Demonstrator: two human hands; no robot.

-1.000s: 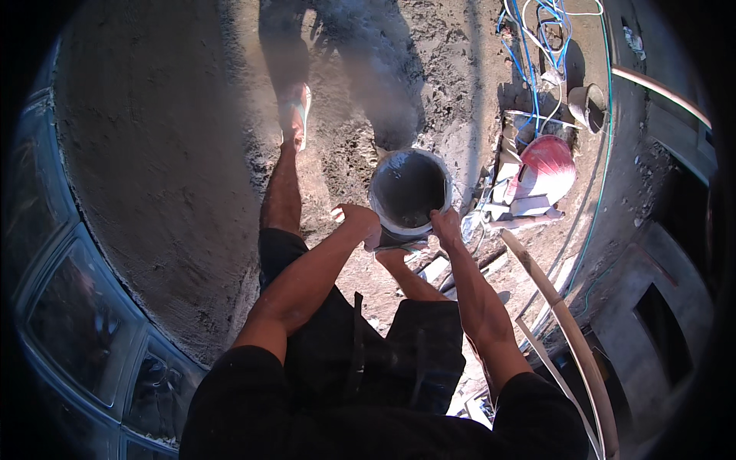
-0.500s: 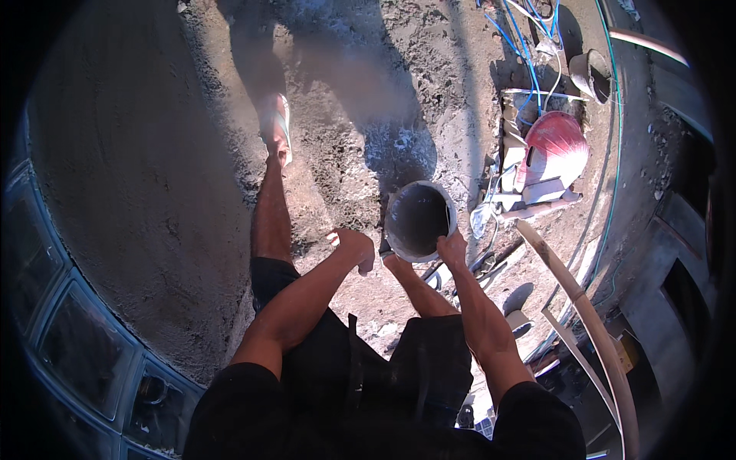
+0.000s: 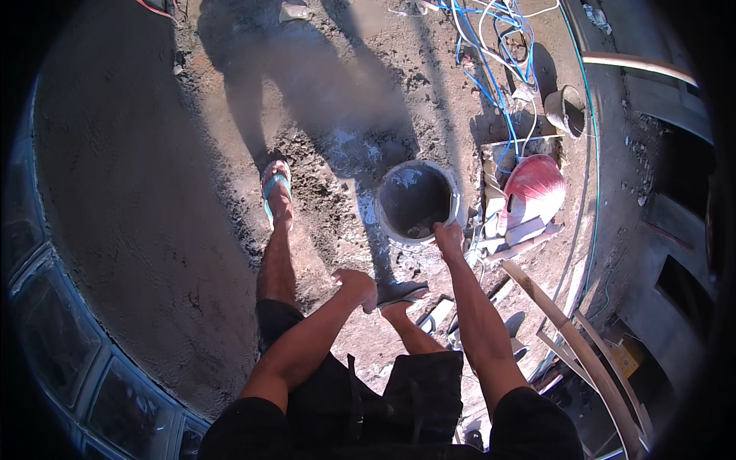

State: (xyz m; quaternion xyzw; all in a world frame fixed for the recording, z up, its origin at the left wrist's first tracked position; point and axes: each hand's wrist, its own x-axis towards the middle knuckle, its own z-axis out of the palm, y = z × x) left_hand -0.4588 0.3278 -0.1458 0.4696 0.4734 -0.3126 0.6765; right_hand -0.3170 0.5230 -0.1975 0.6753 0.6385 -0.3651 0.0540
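Running ahead of the bare left hand [image 3: 357, 290] and bare right hand [image 3: 451, 239], rough brown earth [image 3: 314, 192] gives room, bounded leftward by a smooth grey surface [image 3: 138, 192], with a curved tan wooden strip [image 3: 563, 326] behind and rightward. The round grey, pale-smeared bucket [image 3: 414, 241] is farther from the left hand than half a second ago. The right hand grips its near rim; the left (half-open, fingertips partly hidden) touches nothing visible.

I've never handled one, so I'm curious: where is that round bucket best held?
Probably by the rim of the bucket, coming from its near right side, where the right hand grips: the open mouth faces upward, leaving that edge exposed.
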